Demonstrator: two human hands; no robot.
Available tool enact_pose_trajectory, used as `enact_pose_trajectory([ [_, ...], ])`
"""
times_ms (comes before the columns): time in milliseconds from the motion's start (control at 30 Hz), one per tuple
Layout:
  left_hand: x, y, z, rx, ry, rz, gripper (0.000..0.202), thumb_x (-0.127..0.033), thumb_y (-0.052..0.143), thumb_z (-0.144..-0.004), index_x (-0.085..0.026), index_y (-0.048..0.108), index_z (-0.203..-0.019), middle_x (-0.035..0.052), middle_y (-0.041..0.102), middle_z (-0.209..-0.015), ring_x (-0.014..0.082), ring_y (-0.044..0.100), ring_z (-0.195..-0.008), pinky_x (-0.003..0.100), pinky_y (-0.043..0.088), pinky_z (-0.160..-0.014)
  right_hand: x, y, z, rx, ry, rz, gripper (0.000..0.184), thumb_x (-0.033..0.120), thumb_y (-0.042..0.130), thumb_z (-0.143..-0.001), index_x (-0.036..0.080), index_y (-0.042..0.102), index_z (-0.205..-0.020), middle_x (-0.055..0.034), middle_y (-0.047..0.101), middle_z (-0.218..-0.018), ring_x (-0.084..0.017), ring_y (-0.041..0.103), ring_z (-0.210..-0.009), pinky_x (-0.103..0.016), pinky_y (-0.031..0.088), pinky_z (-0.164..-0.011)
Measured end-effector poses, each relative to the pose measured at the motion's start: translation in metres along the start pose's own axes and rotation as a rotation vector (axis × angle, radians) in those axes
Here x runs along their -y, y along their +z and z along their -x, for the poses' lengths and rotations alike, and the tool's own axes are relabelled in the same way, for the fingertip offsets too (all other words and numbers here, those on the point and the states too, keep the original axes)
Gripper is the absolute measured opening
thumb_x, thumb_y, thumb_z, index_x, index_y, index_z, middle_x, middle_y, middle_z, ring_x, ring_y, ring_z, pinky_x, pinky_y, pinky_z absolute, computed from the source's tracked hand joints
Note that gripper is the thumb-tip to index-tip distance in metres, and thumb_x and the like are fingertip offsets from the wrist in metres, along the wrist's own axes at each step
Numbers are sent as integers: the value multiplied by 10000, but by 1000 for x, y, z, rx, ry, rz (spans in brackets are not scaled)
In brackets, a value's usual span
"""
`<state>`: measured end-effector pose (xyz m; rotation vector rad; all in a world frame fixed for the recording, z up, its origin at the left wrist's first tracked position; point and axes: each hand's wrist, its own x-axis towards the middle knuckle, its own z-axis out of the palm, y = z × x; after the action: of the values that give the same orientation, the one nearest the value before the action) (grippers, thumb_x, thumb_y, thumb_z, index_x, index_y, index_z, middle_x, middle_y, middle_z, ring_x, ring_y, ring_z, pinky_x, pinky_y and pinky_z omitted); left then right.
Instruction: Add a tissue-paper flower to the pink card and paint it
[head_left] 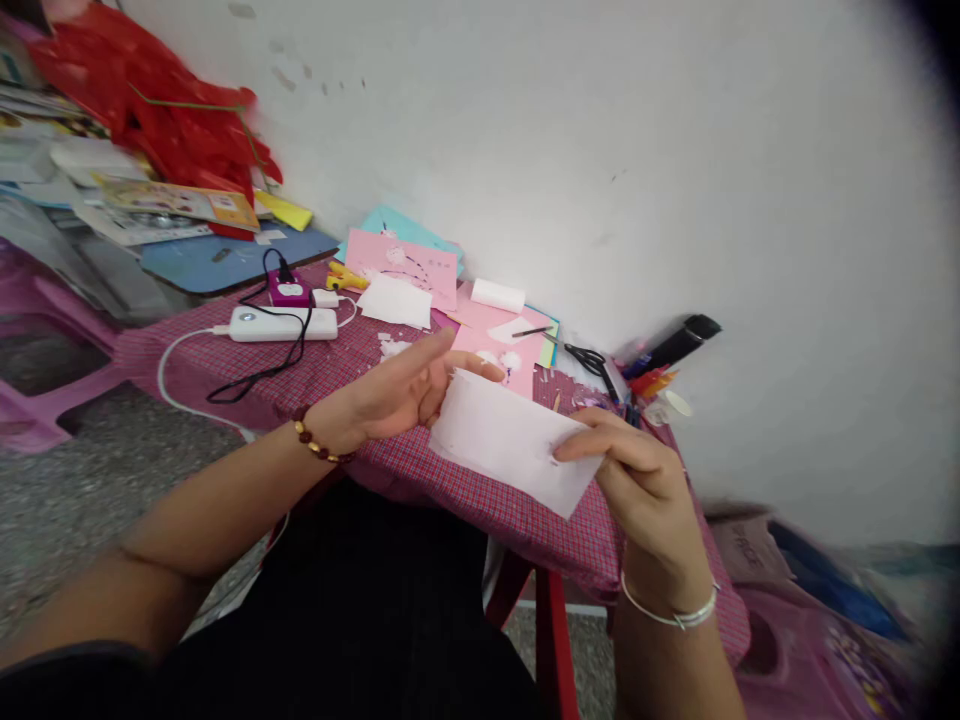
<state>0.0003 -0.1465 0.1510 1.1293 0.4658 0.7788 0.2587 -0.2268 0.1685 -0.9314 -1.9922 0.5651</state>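
Observation:
A white sheet of paper [502, 430], rectangular and slightly creased, is held up over the near edge of the table. My right hand [637, 470] pinches its right end, with the thumb on the face towards me and the other fingers curled behind. At the left end, my left hand [405, 390] has its thumb and index finger stretched apart. The index finger reaches along the top left corner; whether it touches the paper is unclear. Beyond the paper lie pink sheets [409, 262] with white flower shapes and dark painted stems.
A red checked cloth [345, 355] covers the table. On it are a white power strip [281, 324] with cables, a stack of white paper [395, 300], yellow scissors [346, 278], black-handled scissors [589, 358], a white roll [498, 294] and paper scraps. The wall stands close behind.

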Motion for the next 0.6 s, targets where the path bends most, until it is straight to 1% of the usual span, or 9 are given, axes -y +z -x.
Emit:
enact_pose_trajectory([
  [67, 4, -2, -1, 22, -39, -23, 472, -482, 728, -716, -144, 657, -1038, 72, 683, -895, 162, 611, -712, 237, 451, -598, 0, -2, -1, 37, -31, 16, 289, 156, 468, -965, 279, 727, -932, -31, 658, -964, -158, 605, -788, -274, 468, -620],
  [133, 10, -3, -2, 21, -75, -66, 386, -345, 784, -654, -155, 631, -953, 13, 638, -786, 114, 556, -615, 204, 400, -538, 0, -4, -3, 81, -50, 38, 315, 144, 430, -971, 264, 718, -927, -38, 642, -979, -155, 601, -796, -275, 469, -634],
  [233, 17, -3, -4, -23, -71, -133, 267, -260, 759, -643, -160, 571, -804, -45, 544, -662, 76, 484, -532, 182, 340, -491, -4, -4, -3, 123, -39, 68, 345, 135, 394, -970, 249, 704, -871, -46, 637, -1009, -166, 605, -839, -295, 482, -695],
  [300, 20, -2, -4, -49, -24, -151, 218, -206, 719, -643, -163, 531, -744, -62, 507, -646, 58, 450, -522, 171, 314, -484, -11, -1, -2, 66, 30, 29, 303, 122, 427, -942, 255, 690, -873, -39, 643, -1013, -176, 609, -886, -310, 490, -747],
  [367, 22, 0, -2, -77, 21, -166, 199, -167, 681, -640, -166, 494, -709, -72, 476, -639, 48, 413, -515, 167, 286, -475, -22, 5, -1, -26, 139, -147, 270, 104, 477, -887, 284, 658, -973, -21, 658, -1007, -183, 618, -905, -316, 499, -754],
  [400, 22, 0, -2, -91, 35, -178, 197, -159, 667, -641, -168, 478, -695, -74, 463, -634, 47, 395, -510, 168, 271, -470, -28, 9, 0, -54, 198, -279, 306, 106, 492, -862, 304, 626, -1054, -15, 667, -1016, -186, 626, -906, -320, 507, -743],
  [500, 23, 1, 0, -120, 46, -219, 190, -162, 648, -636, -169, 462, -674, -69, 446, -625, 52, 362, -508, 176, 242, -463, -42, 22, 3, -37, 338, -624, 412, 227, 502, -865, 328, 493, -1265, -40, 679, -1107, -208, 649, -913, -347, 527, -710],
  [533, 23, 1, 1, -123, 44, -232, 187, -167, 646, -633, -168, 463, -672, -67, 444, -623, 55, 360, -510, 179, 240, -464, -45, 27, 4, -33, 367, -663, 433, 291, 508, -875, 321, 462, -1305, -54, 675, -1124, -213, 650, -910, -352, 529, -701],
  [600, 24, -1, 0, -122, 33, -250, 185, -180, 641, -634, -171, 460, -670, -66, 436, -622, 60, 359, -511, 184, 241, -467, -50, 37, 5, -72, 401, -611, 479, 376, 574, -855, 302, 459, -1314, -47, 676, -1049, -198, 638, -833, -325, 516, -660],
])
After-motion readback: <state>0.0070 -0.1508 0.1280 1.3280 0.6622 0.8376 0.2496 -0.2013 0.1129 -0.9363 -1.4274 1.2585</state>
